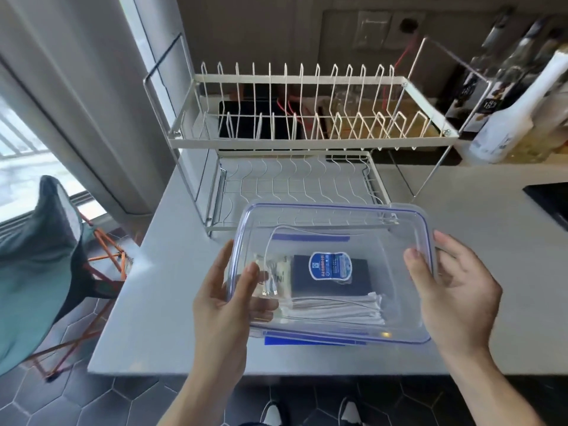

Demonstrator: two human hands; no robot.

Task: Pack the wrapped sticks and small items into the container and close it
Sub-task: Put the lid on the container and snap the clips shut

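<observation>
On grey counter (pixel 159 302): container (pixel 408 309), dish rack (pixel 295 133) behind.

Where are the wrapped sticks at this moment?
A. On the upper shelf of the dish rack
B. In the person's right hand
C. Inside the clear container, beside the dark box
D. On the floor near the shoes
C: the wrapped sticks lie inside the clear container, in front of the dark box, while the left hand and right hand hold the transparent lid over them.
</observation>
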